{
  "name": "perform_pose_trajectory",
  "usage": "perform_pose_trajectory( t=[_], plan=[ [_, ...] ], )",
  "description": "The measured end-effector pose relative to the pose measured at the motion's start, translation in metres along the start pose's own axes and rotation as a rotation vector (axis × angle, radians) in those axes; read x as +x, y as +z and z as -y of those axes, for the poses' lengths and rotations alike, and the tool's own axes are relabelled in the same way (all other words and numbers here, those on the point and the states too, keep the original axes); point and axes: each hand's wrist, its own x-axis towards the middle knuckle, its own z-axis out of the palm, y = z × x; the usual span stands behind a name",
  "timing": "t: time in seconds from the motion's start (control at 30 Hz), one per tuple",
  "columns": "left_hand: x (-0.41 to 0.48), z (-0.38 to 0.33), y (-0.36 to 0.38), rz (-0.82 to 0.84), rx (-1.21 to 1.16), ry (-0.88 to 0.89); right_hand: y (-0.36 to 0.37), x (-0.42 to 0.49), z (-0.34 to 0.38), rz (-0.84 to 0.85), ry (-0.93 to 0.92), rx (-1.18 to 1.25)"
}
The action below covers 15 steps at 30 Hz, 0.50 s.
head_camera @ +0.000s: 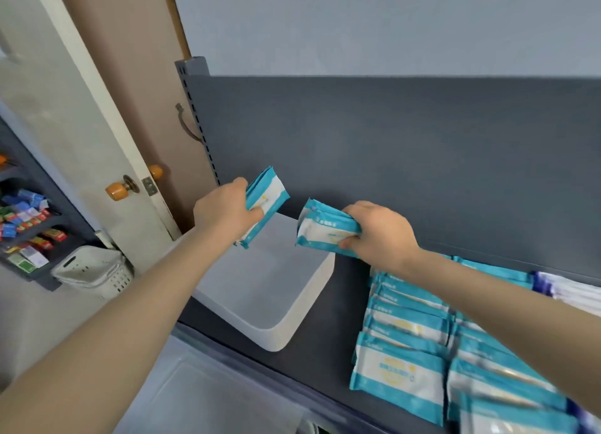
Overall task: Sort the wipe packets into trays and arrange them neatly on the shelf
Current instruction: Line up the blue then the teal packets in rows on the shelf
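Note:
A white plastic tray (286, 323) sits on the dark grey shelf (328, 352), left of centre, with nothing visible inside it. My left hand (224, 210) grips a small stack of teal-and-white wipe packets (268, 194) above the tray's far left side. My right hand (380, 233) grips another bundle of teal wipe packets (322, 227) above the tray's far right corner. Several more teal wipe packets (406, 362) lie in overlapping rows on the shelf to the right of the tray.
White packets with dark blue edges (572, 290) lie at the far right of the shelf. A clear plastic bin (208, 394) stands below the shelf's front edge. At the left are a door with orange knobs (118, 191), a white basket (94, 271) and a rack of small boxes (26, 225).

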Motion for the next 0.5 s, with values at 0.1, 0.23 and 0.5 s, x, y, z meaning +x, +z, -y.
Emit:
perform_pose_trajectory(
  t=[0.1, 0.23, 0.5],
  plan=[
    [-0.029, -0.032, -0.021, -0.005, -0.081, 0.027, -0.024, -0.039, -0.02, 0.029, 0.068, 0.026],
    [-0.067, -0.067, -0.031, 0.026, -0.2, 0.054, -0.028, -0.094, -0.048, 0.17, 0.119, 0.044],
    [-0.126, -0.109, -0.01, 0.096, -0.388, 0.068, 0.012, -0.172, -0.053, 0.394, 0.117, 0.077]
  ],
)
